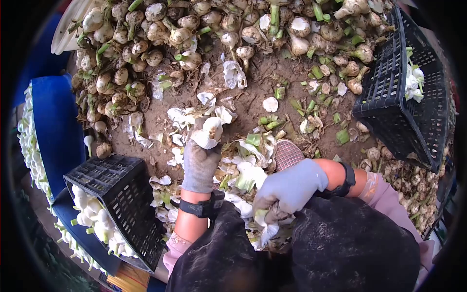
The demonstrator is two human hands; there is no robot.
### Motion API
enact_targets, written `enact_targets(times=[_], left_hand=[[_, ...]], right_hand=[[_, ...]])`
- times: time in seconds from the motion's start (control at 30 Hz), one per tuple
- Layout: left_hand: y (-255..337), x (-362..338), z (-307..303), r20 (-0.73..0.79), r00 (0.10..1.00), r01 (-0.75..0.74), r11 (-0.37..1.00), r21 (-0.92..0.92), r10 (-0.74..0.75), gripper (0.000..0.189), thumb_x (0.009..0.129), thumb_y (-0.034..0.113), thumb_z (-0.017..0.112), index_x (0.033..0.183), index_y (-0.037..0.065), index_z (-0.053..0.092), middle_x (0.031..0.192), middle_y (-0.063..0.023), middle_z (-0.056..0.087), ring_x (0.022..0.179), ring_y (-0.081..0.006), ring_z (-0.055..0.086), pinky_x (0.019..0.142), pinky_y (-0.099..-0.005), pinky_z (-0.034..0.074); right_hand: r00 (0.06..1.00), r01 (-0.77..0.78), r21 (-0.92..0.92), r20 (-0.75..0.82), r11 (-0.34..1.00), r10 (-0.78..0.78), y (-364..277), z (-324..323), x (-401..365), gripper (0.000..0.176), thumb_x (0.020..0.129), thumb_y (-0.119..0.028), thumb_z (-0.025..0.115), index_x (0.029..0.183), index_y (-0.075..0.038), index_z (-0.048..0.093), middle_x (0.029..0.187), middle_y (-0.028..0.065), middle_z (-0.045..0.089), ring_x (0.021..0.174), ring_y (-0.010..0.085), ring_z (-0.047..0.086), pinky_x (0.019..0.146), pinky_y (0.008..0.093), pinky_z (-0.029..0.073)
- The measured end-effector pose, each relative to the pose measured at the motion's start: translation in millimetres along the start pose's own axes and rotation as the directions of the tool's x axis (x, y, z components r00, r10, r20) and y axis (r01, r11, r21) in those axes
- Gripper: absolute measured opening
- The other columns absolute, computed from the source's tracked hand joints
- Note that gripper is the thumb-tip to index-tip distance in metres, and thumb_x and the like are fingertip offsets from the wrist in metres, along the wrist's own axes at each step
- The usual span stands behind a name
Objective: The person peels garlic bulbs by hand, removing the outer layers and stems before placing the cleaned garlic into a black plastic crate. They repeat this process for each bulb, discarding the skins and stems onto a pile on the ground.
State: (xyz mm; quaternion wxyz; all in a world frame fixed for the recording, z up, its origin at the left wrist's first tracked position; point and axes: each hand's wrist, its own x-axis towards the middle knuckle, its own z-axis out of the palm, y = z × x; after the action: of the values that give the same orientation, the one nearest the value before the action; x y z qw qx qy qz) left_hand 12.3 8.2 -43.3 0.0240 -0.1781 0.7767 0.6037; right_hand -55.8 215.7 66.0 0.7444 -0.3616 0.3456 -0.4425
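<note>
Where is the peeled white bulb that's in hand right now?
Head view, left of centre: the white bulb is gripped in the left hand, above the peel scraps, up-right of the lower-left black crate.

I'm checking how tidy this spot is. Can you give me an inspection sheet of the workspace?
Surface: bare soil, strewn with peelings.
Job's things: white bulb in the left hand; husks in the right hand; heap of unpeeled bulbs beyond.
Clutter: white skins and green stalk pieces scattered about.
Hands: both gloved; left closed on the white bulb, right closed on the husks.
Cables: nothing seen.
Surroundings: black crate at left holding peeled bulbs; second black crate at right; blue cover at far left.
</note>
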Motion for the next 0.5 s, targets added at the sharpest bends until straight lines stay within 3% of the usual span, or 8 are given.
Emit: enact_targets(times=[0.03,0.07,0.13,0.2,0.3,0.4,0.43,0.5], left_hand=[[14.2,3.2,-1.1,0.068,0.952,0.276,0.745,-0.607,-0.298,0.022,0.089,0.003,0.056,0.110,0.005,0.058,0.110,-0.0074,0.063,0.092,-0.0234,0.062,0.082,-0.0358,0.050],[29.5,7.6,-0.8,0.305,0.833,0.394,0.108,-0.913,-0.461,0.019,0.093,0.006,0.054,0.111,0.006,0.057,0.111,-0.0074,0.062,0.091,-0.0232,0.062,0.081,-0.0371,0.051],[34.2,14.5,3.5,0.291,0.846,0.400,0.172,-0.900,-0.448,0.018,0.095,0.009,0.052,0.113,0.007,0.056,0.111,-0.0078,0.062,0.091,-0.0222,0.062,0.079,-0.0362,0.052],[38.4,16.7,10.4,0.273,0.854,0.403,0.232,-0.886,-0.443,0.018,0.098,0.012,0.050,0.114,0.007,0.055,0.112,-0.0083,0.062,0.090,-0.0213,0.062,0.077,-0.0352,0.052],[44.5,14.0,22.9,0.142,0.880,0.354,0.425,-0.833,-0.454,0.016,0.098,0.013,0.050,0.110,0.006,0.056,0.109,-0.0100,0.063,0.091,-0.0196,0.063,0.072,-0.0296,0.052],[41.5,10.4,20.1,0.264,0.885,0.412,0.383,-0.827,-0.383,0.017,0.098,0.014,0.050,0.107,0.000,0.055,0.104,-0.0129,0.065,0.094,-0.0235,0.066,0.079,-0.0359,0.058],[46.1,7.4,20.0,0.235,0.894,0.392,0.411,-0.823,-0.382,0.019,0.098,0.016,0.051,0.108,0.000,0.055,0.104,-0.0143,0.065,0.094,-0.0244,0.066,0.079,-0.0353,0.058],[56.4,3.0,22.9,0.220,0.900,0.374,0.408,-0.833,-0.376,0.023,0.098,0.017,0.053,0.111,-0.002,0.055,0.106,-0.0176,0.064,0.093,-0.0263,0.067,0.077,-0.0352,0.059]], right_hand=[[0.959,-0.089,-0.122,-0.279,0.989,0.052,-0.9,-9.9,-2.7,0.025,0.086,-0.024,0.062,0.105,-0.008,0.064,0.090,0.0155,0.068,0.086,0.0324,0.065,0.073,0.0403,0.051],[0.837,-0.209,-0.210,-0.544,0.955,0.063,-0.7,-19.4,-6.1,0.029,0.084,-0.025,0.065,0.107,-0.008,0.063,0.093,0.0147,0.068,0.087,0.0318,0.065,0.074,0.0404,0.051],[0.479,-0.677,-0.507,-0.854,0.534,-0.205,14.2,-30.4,-2.4,0.051,0.081,-0.031,0.071,0.122,-0.006,0.055,0.085,0.0140,0.062,0.078,0.0359,0.062,0.069,0.0441,0.050],[0.273,-0.692,-0.534,-0.816,0.485,-0.509,24.9,-39.8,7.0,0.052,0.080,-0.031,0.071,0.122,-0.006,0.054,0.084,0.0145,0.060,0.074,0.0363,0.060,0.067,0.0454,0.048],[0.167,-0.606,-0.646,-0.674,0.464,-0.720,18.3,-44.2,25.4,0.041,0.079,-0.025,0.071,0.113,-0.005,0.059,0.083,0.0150,0.061,0.074,0.0364,0.060,0.066,0.0447,0.049],[0.046,-0.408,-0.574,-0.790,0.710,-0.611,29.8,-65.1,22.6,0.025,0.083,-0.019,0.070,0.100,-0.002,0.062,0.080,0.0136,0.063,0.071,0.0277,0.062,0.065,0.0381,0.050],[-0.074,-0.157,-0.348,-0.929,0.924,-0.362,20.6,-70.5,13.1,0.010,0.089,-0.009,0.062,0.092,0.000,0.062,0.079,0.0112,0.065,0.071,0.0158,0.062,0.066,0.0306,0.050],[-0.205,-0.163,-0.229,-0.944,0.960,-0.260,30.0,-92.2,-13.0,0.009,0.093,-0.002,0.055,0.096,0.001,0.062,0.081,0.0058,0.066,0.073,0.0082,0.058,0.067,0.0256,0.049]])
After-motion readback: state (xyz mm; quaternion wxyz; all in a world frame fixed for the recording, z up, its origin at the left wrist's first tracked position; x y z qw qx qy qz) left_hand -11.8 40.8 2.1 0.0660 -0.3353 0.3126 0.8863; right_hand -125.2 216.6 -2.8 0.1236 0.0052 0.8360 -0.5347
